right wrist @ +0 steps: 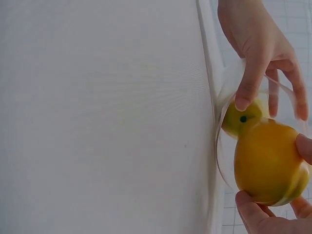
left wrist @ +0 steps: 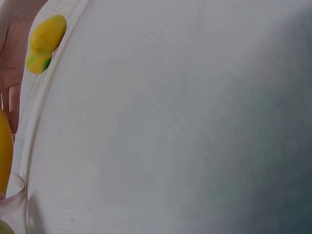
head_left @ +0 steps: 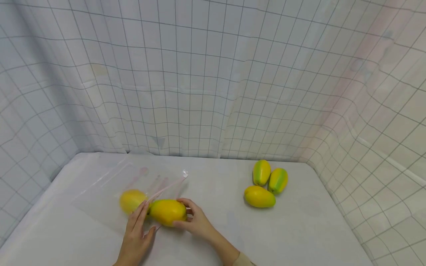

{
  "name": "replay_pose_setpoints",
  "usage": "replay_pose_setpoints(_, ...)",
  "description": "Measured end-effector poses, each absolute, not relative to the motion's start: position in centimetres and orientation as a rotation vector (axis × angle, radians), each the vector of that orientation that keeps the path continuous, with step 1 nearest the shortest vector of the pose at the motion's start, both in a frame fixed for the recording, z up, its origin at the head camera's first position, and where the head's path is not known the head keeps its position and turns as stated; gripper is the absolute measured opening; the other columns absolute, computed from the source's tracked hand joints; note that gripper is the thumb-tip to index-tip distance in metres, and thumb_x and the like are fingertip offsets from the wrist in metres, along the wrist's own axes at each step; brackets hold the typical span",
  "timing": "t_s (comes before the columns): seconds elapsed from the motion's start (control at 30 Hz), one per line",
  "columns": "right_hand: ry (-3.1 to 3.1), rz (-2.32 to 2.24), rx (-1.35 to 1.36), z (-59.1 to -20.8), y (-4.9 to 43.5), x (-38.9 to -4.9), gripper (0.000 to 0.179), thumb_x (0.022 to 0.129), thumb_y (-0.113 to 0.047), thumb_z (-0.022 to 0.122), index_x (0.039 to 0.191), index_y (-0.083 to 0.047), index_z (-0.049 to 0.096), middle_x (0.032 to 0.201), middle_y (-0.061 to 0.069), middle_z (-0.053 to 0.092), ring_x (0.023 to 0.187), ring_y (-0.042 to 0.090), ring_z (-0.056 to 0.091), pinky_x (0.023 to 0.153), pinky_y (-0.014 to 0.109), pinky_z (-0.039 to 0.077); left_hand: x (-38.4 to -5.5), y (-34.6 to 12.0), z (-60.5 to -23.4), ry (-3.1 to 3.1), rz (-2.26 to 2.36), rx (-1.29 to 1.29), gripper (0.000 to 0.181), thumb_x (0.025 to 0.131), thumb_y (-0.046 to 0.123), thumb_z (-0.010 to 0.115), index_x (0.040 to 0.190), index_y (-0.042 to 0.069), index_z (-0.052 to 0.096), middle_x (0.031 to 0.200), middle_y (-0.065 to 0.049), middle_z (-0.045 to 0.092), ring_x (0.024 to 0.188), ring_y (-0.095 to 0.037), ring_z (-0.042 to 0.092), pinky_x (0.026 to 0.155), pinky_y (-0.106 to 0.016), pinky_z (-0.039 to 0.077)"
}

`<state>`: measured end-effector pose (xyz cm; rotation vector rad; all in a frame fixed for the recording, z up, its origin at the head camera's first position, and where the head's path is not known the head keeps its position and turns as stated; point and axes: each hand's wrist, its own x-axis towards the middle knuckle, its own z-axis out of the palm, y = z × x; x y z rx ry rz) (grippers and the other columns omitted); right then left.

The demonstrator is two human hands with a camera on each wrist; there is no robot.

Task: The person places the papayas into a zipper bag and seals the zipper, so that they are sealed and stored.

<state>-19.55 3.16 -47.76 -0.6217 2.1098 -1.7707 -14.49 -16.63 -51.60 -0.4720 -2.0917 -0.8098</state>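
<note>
In the head view my right hand (head_left: 199, 221) grips a yellow-green papaya (head_left: 168, 212) at its right end, thumb below and fingers above. The papaya's left end is at the mouth of a clear plastic bag (head_left: 100, 184). My left hand (head_left: 135, 231) lies at the bag's mouth, thumb and fingers spread apart, touching the bag. Inside the bag is another papaya (head_left: 131, 201), blurred by the plastic. The right wrist view shows the bag's rim (right wrist: 218, 141) standing open around the left hand's fingers (right wrist: 251, 80), with the gripped papaya (right wrist: 268, 161) in front.
Three more papayas lie close together at the right of the white table (head_left: 226, 236): a lower one (head_left: 259, 197), an upper one (head_left: 261, 172) and a right one (head_left: 278, 180). Gridded white curtains (head_left: 206, 74) surround the table at the back and sides.
</note>
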Motion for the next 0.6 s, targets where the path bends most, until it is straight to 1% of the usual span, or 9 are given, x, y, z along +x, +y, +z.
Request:
replay_pose_setpoints(0.1,2.113,-1.756,-0.615,-47.9,2.6,-19.8,0.057,0.082,-0.017,0.068,0.133,-0.011,0.043,0.125,0.005,0.048,0.102,0.013,0.052,0.087,0.023,0.05,-14.5,-16.6,-51.8,-2.108,-0.805,-0.466,0.068,0.093,0.048,0.037,0.133,-0.007,0.04,0.139,-0.017,0.038,0.133,-0.008,0.024,0.115,-0.027,0.008)
replay_pose_setpoints(0.3,2.14,-1.726,-0.62,-48.2,1.3,-20.2,0.055,0.081,-0.019,0.069,0.131,-0.013,0.045,0.124,0.004,0.05,0.101,0.011,0.052,0.087,0.022,0.05,-14.6,-16.6,-51.9,-2.116,-0.765,-0.466,0.069,0.093,0.05,0.034,0.132,-0.007,0.041,0.133,-0.023,0.041,0.133,-0.006,0.023,0.115,-0.027,0.008)
replay_pose_setpoints(0.43,2.168,-1.695,-0.618,-48.5,0.6,-20.4,0.053,0.081,-0.019,0.07,0.129,-0.015,0.047,0.124,0.003,0.051,0.099,0.008,0.052,0.086,0.02,0.049,-14.7,-16.5,-51.9,-2.104,-0.771,-0.478,0.069,0.093,0.049,0.036,0.131,-0.008,0.042,0.132,-0.024,0.042,0.133,-0.007,0.023,0.115,-0.028,0.01)
replay_pose_setpoints(0.53,2.184,-1.679,-0.616,-48.7,0.0,-20.6,0.055,0.081,-0.019,0.069,0.13,-0.015,0.045,0.124,0.004,0.051,0.1,0.008,0.053,0.086,0.02,0.049,-14.8,-16.5,-52.0,-2.112,-0.781,-0.478,0.069,0.093,0.049,0.036,0.131,-0.008,0.042,0.131,-0.024,0.042,0.132,-0.007,0.024,0.114,-0.028,0.011)
replay_pose_setpoints(0.6,2.187,-1.683,-0.613,-48.9,-0.3,-20.6,0.055,0.081,-0.018,0.07,0.13,-0.013,0.044,0.125,0.006,0.052,0.102,0.011,0.054,0.087,0.02,0.049,-14.7,-16.5,-51.9,-2.122,-0.794,-0.475,0.07,0.092,0.05,0.036,0.131,-0.008,0.041,0.132,-0.023,0.042,0.132,-0.006,0.024,0.114,-0.027,0.012)
